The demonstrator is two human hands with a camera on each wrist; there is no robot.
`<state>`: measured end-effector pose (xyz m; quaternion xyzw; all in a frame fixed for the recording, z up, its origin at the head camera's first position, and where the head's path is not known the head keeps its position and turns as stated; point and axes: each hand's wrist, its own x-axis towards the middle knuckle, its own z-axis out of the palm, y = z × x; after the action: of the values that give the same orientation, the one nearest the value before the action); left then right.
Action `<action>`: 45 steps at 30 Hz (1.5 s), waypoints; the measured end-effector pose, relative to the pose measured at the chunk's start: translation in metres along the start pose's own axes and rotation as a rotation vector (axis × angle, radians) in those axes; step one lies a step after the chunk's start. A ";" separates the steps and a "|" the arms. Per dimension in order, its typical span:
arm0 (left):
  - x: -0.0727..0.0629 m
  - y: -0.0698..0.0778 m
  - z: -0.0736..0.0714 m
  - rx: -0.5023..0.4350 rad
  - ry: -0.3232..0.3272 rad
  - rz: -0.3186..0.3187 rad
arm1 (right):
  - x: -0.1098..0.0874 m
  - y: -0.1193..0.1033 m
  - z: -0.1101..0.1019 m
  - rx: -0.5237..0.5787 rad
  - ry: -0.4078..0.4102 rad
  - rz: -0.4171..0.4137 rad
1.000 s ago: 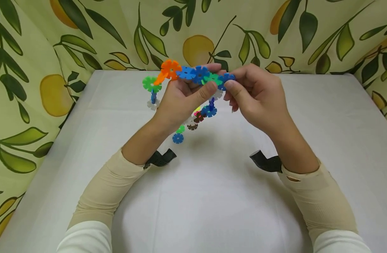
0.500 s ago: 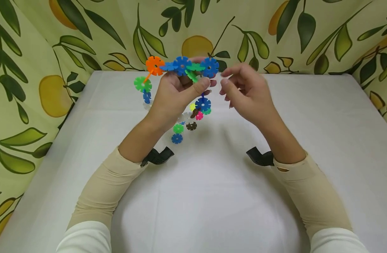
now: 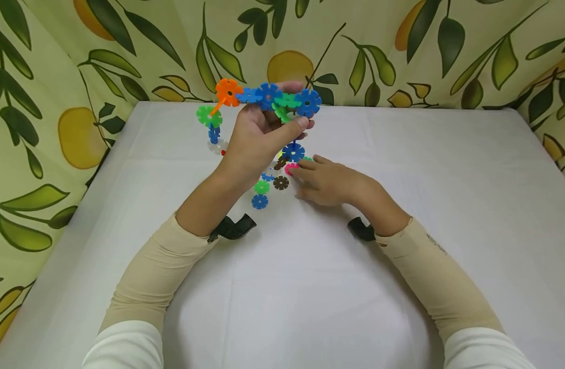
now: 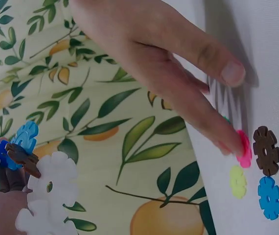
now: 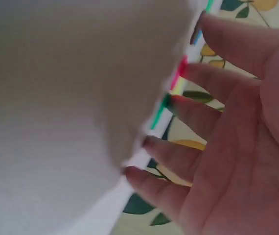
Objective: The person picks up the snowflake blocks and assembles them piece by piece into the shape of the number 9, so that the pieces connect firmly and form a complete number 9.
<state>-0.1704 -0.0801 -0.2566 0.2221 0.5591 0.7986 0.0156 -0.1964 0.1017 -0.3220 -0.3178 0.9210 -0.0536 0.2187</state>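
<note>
My left hand [image 3: 257, 141] holds up a chain of interlocking flower-shaped plastic discs [image 3: 268, 96], pinched between thumb and fingers. The chain runs from an orange disc [image 3: 228, 93] to a blue disc [image 3: 307, 103], and further parts hang below, partly hidden by the hand. White discs [image 4: 54, 181] of it show in the left wrist view. My right hand [image 3: 335, 182] is low over the table, fingers extended. A fingertip touches a pink disc [image 4: 245, 149]. Close by lie a brown disc [image 4: 267, 151], a yellow disc [image 4: 238, 181] and a blue disc [image 4: 269, 198].
On the white-covered table [image 3: 310, 297], a green disc [image 3: 261, 187] and another blue disc [image 3: 260, 201] lie nearer me. A leaf-and-fruit patterned curtain [image 3: 379, 31] borders the back and sides. A black curved piece [image 3: 236, 227] juts from my left wrist, another [image 3: 361, 229] from my right.
My right hand has let go of the blue disc at the chain's end and moved down to the loose discs. My left hand has shifted slightly left with the chain.
</note>
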 end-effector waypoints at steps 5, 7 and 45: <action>0.000 0.000 0.001 0.011 0.011 -0.005 | -0.014 -0.003 -0.011 -0.017 -0.062 0.069; 0.000 0.000 0.001 0.019 0.013 -0.010 | -0.020 -0.001 -0.015 0.000 -0.068 0.086; 0.000 -0.003 0.003 0.004 0.157 -0.109 | -0.040 0.005 -0.040 0.377 1.253 -0.426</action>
<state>-0.1697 -0.0766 -0.2590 0.1280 0.5713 0.8106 0.0146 -0.1880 0.1286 -0.2726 -0.3576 0.7661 -0.4283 -0.3190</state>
